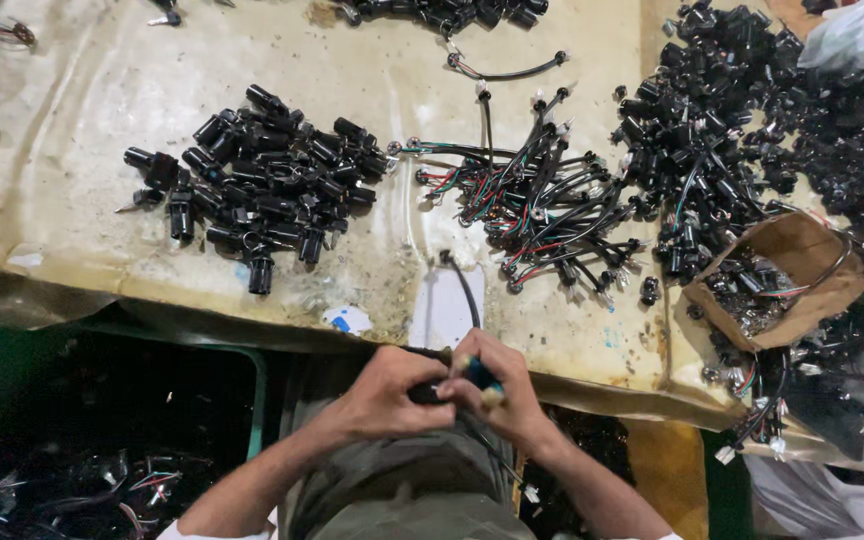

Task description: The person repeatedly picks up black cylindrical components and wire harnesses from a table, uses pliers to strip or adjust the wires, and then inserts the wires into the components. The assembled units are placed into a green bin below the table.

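My left hand (389,393) and my right hand (500,392) meet just below the table's front edge, over my lap. The left hand pinches a small black part with a black cable (465,288) running up from it onto the table. The right hand grips a small tool with a blue handle (482,378) pressed against that part. A heap of black cylindrical sockets (262,185) lies on the table up and to the left. A bundle of short wired leads (537,200) with red, green and black wires lies straight ahead.
A big heap of black wired parts (742,130) fills the right side. A torn brown paper bag (787,280) holds small metal pieces. A clear plastic bag (857,35) lies at the top right. A dark bin with wires (102,470) stands at lower left.
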